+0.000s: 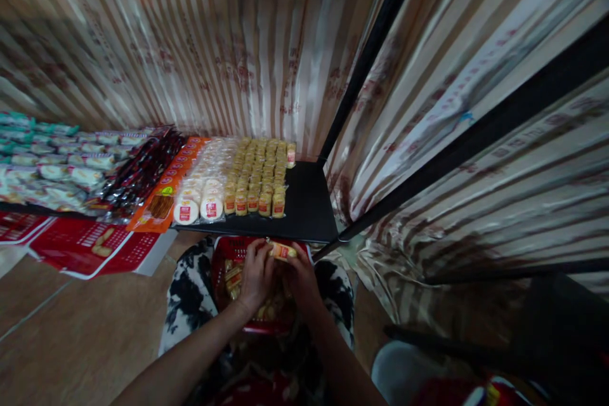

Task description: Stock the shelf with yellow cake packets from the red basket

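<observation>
My left hand (255, 274) and my right hand (301, 279) are together over a red basket (221, 252) resting on my lap. Between their fingertips they hold one small yellow snack packet with a red label (282, 251). More of the same packets lie in the basket under my hands. Just beyond the basket is a black shelf (309, 206). Rows of the same yellow packets (259, 174) stand on it, next to rows of round white packets (204, 187).
Further left on the shelf lie orange packs (166, 193), dark red packs (145, 168) and white-green packs (52, 162). A red carton (90, 247) sits below the shelf on the left. Black rack posts (375, 38) and striped curtains close in the right side.
</observation>
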Tool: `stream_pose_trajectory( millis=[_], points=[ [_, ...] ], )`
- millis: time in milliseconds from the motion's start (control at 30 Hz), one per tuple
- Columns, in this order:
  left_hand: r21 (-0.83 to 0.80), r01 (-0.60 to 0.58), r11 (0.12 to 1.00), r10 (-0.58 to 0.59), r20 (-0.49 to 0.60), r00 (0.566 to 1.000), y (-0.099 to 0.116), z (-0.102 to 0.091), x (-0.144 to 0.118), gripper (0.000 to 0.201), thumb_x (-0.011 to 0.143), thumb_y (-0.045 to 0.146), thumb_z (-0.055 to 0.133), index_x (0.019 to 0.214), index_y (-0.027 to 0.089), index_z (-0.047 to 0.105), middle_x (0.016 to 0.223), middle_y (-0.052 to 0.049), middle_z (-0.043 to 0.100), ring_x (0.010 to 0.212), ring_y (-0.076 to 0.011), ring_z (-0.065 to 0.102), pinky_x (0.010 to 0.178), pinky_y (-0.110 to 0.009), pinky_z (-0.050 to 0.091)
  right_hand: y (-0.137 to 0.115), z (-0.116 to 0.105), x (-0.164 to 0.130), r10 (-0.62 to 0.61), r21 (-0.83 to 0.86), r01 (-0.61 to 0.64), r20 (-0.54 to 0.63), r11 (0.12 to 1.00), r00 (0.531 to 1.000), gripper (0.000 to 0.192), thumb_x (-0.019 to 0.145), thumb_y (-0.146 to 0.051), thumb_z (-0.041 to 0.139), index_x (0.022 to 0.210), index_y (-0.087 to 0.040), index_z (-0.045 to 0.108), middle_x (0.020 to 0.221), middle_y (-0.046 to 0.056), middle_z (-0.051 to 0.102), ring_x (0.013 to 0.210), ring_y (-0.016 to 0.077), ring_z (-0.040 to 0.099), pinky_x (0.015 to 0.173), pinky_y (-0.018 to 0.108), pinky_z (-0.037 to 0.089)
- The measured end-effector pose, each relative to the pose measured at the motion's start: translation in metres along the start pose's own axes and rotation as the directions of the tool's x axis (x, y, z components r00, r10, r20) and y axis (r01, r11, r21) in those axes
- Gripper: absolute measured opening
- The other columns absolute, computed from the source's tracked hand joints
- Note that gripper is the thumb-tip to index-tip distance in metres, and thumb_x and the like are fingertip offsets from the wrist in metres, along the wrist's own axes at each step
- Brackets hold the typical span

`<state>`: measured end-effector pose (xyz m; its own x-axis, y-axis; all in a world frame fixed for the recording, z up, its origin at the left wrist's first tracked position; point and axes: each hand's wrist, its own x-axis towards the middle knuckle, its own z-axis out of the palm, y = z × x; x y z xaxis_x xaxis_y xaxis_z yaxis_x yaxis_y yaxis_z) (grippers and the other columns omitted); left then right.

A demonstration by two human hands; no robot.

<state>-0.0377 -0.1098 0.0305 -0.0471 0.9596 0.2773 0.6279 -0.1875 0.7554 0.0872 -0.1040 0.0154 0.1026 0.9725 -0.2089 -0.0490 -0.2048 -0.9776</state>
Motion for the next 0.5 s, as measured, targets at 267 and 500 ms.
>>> stream_pose_trajectory(
  millis=[267,500],
  points=[
    [-0.221,-0.019,0.975,0.031,0.05,0.998,0.028,0.001,0.048,0.021,0.086,0.016,0.042,0.098,0.018,0.058,0.105,-0.008,0.055,0.102,-0.0162,0.053,0.094,-0.033,0.046,-0.034,-0.01,0.006,0.05,0.346,-0.073,0.075,0.936,0.996,0.033,0.074,-0.042,0.061,0.098,-0.02,0.062,0.099,0.007,0.068,0.088,0.0211,0.064,0.076,0.031,0.051],
    [-0.272,-0.221,0.937,0.281,0.206,0.937,0.05,0.0,0.107,0.024,0.084,0.011,0.04,0.094,0.018,0.06,0.106,-0.007,0.057,0.103,-0.0155,0.054,0.094,-0.031,0.045,-0.062,-0.037,0.055,-0.057,0.148,0.039,0.116,0.988,0.992,0.038,0.061,-0.041,0.074,0.09,-0.019,0.065,0.085,0.004,0.071,0.079,0.0191,0.065,0.076,0.033,0.051]
  ],
)
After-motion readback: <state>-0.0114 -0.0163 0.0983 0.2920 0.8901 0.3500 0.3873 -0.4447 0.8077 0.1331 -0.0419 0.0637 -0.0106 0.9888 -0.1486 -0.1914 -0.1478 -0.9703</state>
